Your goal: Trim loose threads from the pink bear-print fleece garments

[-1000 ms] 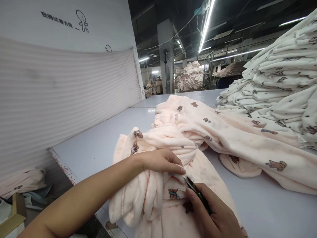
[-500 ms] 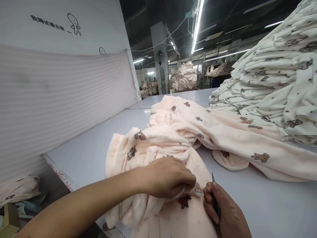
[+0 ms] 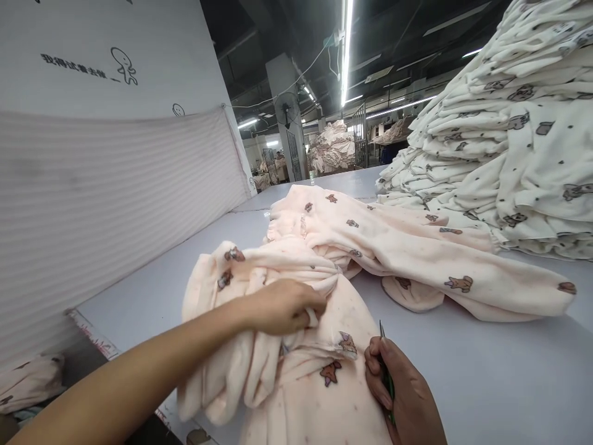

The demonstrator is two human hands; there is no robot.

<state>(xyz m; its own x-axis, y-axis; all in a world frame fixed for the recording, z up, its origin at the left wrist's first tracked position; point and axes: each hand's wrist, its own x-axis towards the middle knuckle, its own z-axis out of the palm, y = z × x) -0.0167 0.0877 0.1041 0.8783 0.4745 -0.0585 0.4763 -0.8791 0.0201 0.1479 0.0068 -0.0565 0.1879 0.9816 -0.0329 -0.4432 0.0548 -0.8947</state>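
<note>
A pale pink fleece garment [image 3: 296,371] printed with small bears lies bunched at the near edge of the white table [image 3: 486,371]. My left hand [image 3: 285,306] grips a fold of it from above, fingers closed in the fabric. My right hand [image 3: 401,395] rests beside the garment's right edge and holds small green thread snips [image 3: 383,352], blade tip pointing up and clear of the fabric. A second pink bear-print garment [image 3: 417,247] lies spread just beyond.
A tall stack of folded cream bear-print garments [image 3: 504,136] fills the right side of the table. A white corrugated panel [image 3: 115,185] walls off the left. A fan, a pillar and more garment piles stand far back. Pink fabric [image 3: 28,383] lies below the table at left.
My left hand moved left and up over the garment and took a new fold. My right hand drew the snips away from the fabric, tip now pointing up. The view shifted slightly.
</note>
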